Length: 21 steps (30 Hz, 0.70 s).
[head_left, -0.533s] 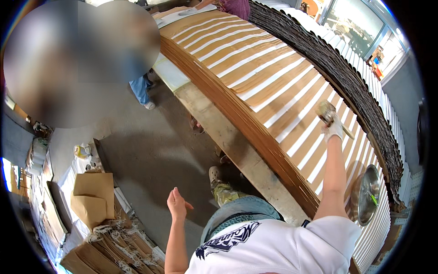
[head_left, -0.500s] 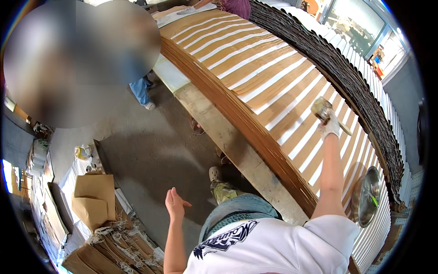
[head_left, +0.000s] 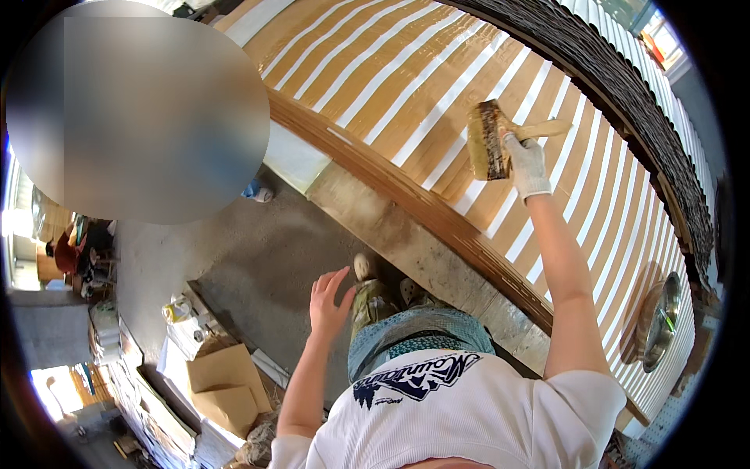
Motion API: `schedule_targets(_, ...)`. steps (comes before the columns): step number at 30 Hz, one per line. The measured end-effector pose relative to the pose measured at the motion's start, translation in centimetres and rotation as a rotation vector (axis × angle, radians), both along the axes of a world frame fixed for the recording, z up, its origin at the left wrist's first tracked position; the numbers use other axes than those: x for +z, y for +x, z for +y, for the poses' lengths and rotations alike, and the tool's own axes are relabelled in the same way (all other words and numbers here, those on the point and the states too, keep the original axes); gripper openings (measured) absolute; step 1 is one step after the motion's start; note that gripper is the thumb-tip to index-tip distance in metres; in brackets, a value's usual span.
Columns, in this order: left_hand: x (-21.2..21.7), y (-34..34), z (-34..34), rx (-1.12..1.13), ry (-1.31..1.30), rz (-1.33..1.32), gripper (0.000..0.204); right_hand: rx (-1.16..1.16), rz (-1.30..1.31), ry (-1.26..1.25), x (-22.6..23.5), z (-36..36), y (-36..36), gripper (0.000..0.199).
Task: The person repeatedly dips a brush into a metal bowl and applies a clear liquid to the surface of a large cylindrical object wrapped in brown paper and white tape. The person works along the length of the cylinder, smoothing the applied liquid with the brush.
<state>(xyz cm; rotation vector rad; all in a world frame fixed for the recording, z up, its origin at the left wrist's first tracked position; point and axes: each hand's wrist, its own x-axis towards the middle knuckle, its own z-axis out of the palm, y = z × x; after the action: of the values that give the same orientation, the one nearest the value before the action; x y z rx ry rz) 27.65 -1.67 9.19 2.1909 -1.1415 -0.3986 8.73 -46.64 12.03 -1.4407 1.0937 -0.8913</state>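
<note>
Across the long bench [head_left: 430, 262], a thick stack of brown sheets [head_left: 426, 117] lay along the top, its upper layers fanned so that white strips showed between the brown ones. Above the middle of that fan was the wide brush [head_left: 491, 141], its pale bristles to the left and its wooden handle slanting out to the right. The gloved right hand [head_left: 529, 164] had its grip closed round the brush, fingers wrapped near where head met handle; whether the bristles touched the paper could not be told. The bare left hand [head_left: 328, 301] was over the floor near the waist, its grip spread, with nothing in it.

Toward the far left, the brown strips shone as if wet, so that stretch looked already coated. From about the brush toward the near right, the strips looked duller, and that part seemed left to do. The boundary was not sharp, and evenness could not be judged. At the right end, a metal bowl [head_left: 652, 344] with a green item inside stood on the striped sheets. A dark row of overlapping edges [head_left: 617, 94] ran along the far side; folded cardboard [head_left: 226, 395] lay at the near left.
</note>
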Motion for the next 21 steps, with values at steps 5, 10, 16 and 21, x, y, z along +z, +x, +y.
schedule_targets(5,-0.3,9.5,-11.1,-0.402,0.051,-0.203,0.056,-0.012,0.494,-0.264,2.1,2.0,6.1,0.038)
schedule_targets(10,-0.8,17.3,-21.3,-0.702,-0.013,-0.419,0.059,-0.077,0.757,-0.227,4.2,-0.8,12.2,0.039)
schedule_targets(16,-3.5,21.7,-27.3,-0.964,-0.004,-0.415,0.06,-0.15,0.552,-0.326,0.3,-5.0,17.7,0.035)
schedule_targets(21,-4.3,22.9,-28.1,-0.994,-0.071,-0.422,0.066,-0.111,1.107,-0.348,-0.6,-9.1,20.7,0.038)
